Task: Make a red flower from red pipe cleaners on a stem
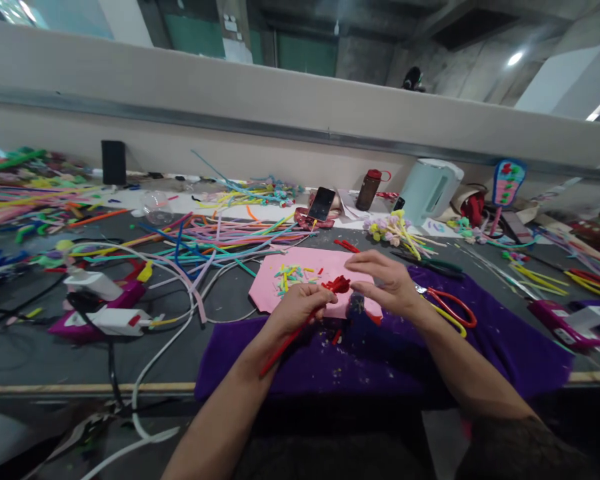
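In the middle of the head view, my left hand (303,301) is closed on a red pipe cleaner (286,350), whose straight end runs down along my wrist. At its upper end a red, petal-like bundle (339,285) sticks out past my fingertips. My right hand (387,283) is just right of the bundle, fingers stretched and apart, with nothing visible in it. Beneath both hands lies a pink sheet (266,293) carrying many short cut pieces (293,275) in yellow, mint and pink. Red-handled scissors (453,307) rest on a purple cloth (500,333) beyond my right wrist.
Long coloured pipe cleaners (230,233) spread across the table's left and back. Power strips with white chargers stand at left (100,313) and right (570,330), with a white cable looping down. Behind are a phone (321,203), a brown bottle (369,190) and a pale kettle (430,190).
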Action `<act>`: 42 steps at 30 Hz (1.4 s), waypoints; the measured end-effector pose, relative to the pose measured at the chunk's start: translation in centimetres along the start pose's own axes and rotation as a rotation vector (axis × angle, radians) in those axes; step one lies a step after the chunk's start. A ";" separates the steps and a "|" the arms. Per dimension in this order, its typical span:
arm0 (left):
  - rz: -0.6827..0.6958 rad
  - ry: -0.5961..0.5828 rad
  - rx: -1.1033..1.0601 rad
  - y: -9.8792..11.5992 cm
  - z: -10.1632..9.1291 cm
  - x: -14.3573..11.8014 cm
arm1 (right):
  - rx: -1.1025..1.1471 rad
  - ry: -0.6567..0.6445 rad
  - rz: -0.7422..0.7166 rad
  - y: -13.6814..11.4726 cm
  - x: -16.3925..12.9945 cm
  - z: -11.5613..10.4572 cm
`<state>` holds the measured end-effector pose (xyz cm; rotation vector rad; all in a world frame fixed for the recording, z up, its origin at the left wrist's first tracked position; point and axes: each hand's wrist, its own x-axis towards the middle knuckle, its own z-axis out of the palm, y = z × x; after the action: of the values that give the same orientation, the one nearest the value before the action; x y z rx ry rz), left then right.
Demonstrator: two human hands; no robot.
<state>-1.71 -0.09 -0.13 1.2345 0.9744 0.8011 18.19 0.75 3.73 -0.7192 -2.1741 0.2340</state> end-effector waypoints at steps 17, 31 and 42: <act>0.085 0.138 -0.611 0.2 -0.4 -0.2 | 0.646 -0.135 0.593 -1.8 0.7 3.2; 0.211 0.184 -0.625 -0.5 -0.3 0.2 | 0.847 -0.117 0.705 -2.5 1.9 6.4; 0.232 0.398 -0.529 -0.1 -0.2 0.1 | 0.815 -0.133 0.754 -3.1 1.7 5.9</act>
<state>-1.87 0.04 -0.23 0.7449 0.8577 1.4226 11.57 -0.42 2.16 -0.9929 -1.5890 1.4785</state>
